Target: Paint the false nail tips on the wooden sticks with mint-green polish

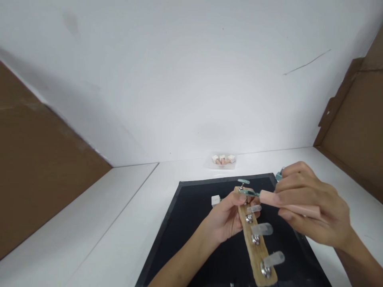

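Note:
My left hand (221, 221) is closed around the far end of a wooden strip (250, 235), which slants down towards me. Along it, false nail tips stand on small shiny metal holders (265, 270). The nearer tips are clear, such as the front nail tip (275, 258); the farthest nail tip (243, 181) is teal. My right hand (317, 207) grips a nail polish brush (290, 203) by its pale pink handle. Its dark bristle end meets a teal-coated nail tip (243, 192) near my left thumb. Whether the bristles touch it or hover just above, I cannot tell.
Beneath my hands lies a black mat (185, 215) on a white table (119, 211). A white cube (215, 200) sits left of the strip. Behind stands a clear tray (223, 166) of white-capped peach pieces. A teal object (279, 174) is partly hidden behind my right hand. Brown cardboard (356, 115) flanks the sides.

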Demonstrator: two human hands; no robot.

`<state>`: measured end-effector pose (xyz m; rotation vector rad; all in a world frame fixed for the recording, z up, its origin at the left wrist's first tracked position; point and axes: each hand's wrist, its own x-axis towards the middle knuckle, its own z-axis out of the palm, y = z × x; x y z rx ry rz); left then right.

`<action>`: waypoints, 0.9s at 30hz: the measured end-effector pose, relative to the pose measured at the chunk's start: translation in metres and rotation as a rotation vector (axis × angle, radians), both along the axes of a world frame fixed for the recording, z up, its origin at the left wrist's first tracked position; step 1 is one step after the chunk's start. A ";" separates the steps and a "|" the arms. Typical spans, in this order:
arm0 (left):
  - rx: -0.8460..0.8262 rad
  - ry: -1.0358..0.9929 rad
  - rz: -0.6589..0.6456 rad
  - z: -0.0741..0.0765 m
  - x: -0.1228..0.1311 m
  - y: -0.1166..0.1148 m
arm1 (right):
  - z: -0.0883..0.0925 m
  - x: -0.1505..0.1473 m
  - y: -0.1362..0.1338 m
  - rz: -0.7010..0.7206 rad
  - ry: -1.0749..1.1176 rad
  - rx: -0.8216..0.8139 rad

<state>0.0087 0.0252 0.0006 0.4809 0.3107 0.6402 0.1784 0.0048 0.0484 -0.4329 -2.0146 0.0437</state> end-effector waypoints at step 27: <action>0.092 -0.024 -0.025 -0.004 0.001 -0.003 | -0.014 0.007 0.009 0.087 0.221 -0.168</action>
